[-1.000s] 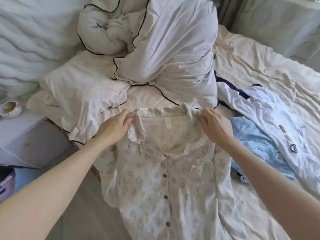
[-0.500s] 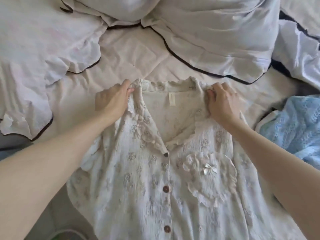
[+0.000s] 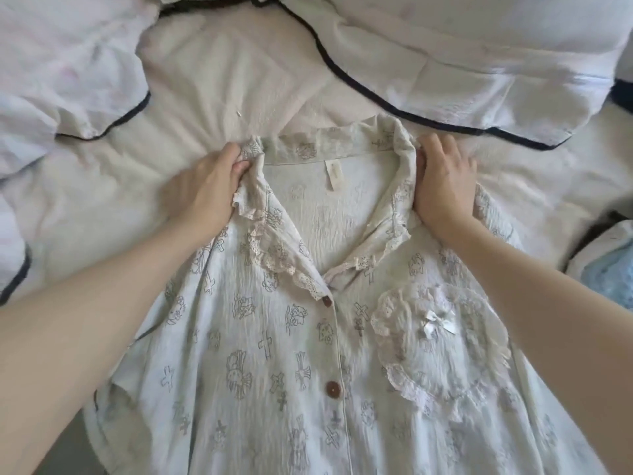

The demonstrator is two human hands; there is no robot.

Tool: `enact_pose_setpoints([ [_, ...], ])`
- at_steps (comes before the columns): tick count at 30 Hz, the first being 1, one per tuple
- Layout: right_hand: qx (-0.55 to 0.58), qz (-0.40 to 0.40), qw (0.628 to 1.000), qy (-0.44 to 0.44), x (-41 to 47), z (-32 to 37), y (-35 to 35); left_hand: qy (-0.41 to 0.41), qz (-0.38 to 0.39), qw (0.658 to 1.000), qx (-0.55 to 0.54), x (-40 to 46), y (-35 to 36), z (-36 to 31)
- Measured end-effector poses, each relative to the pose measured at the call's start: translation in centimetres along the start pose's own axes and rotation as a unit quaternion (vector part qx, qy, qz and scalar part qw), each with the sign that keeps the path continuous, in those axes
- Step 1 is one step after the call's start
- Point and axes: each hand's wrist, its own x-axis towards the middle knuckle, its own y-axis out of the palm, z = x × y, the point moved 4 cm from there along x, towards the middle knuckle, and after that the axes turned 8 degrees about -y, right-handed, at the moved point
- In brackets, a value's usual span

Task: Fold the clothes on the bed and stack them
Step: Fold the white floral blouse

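Head view: shirt (image 3: 308, 354) front-up on bed (image 3: 212, 80), hem end off frame. Left hand (image 3: 202, 190) pinches left collar edge, right hand (image 3: 445, 180) grips right collar. Since 1 s ago shirt dragged further up bed, spread flatter; folding not begun

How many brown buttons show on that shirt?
2. One button sits just below the collar; the other button is lower on the same placket. More may lie past the picture's bottom edge.
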Motion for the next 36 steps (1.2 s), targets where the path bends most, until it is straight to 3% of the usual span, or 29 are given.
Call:
enact_pose_setpoints([
  [6, -0.008, 0.072, 0.997, 0.041, -0.1, 0.5, -1.7, -0.022, 0.041, 0.999, -0.017, -0.3, -1.6, -0.2],
  [9, 0.039, 0.039, 0.997, 0.046, -1.7, 1.4, -3.6, -0.043, 0.049, 0.997, -0.032, -1.7, -3.0, 0.7],
  [12, 0.04, 0.015, 0.999, -0.015, -4.9, 4.7, -4.9, -0.098, 0.072, 0.991, -0.057, -3.8, -4.6, 2.7],
  [18, 0.067, 0.122, 0.979, -0.151, -14.0, 15.3, -2.7, -0.171, 0.15, 0.97, -0.08, -9.8, -6.8, 7.2],
  [22, 0.067, 0.161, 0.965, -0.194, -18.1, 20.3, -0.7, -0.192, 0.198, 0.949, -0.152, -13.4, -6.7, 9.6],
  [26, 0.049, 0.19, 0.963, -0.185, -20.0, 22.8, -0.2, -0.255, 0.231, 0.888, -0.304, -15.6, -7.5, 12.0],
  [30, 0.018, 0.205, 0.967, -0.149, -21.4, 23.6, -0.1, -0.228, 0.283, 0.88, -0.307, -16.9, -8.2, 14.0],
  [32, 0.002, 0.208, 0.969, -0.136, -22.0, 23.5, 0.2, -0.217, 0.254, 0.9, -0.281, -16.3, -9.0, 15.1],
  [36, -0.024, 0.22, 0.966, -0.131, -22.5, 23.6, 1.6, -0.186, 0.085, 0.951, -0.233, -12.0, -13.1, 17.7],
])
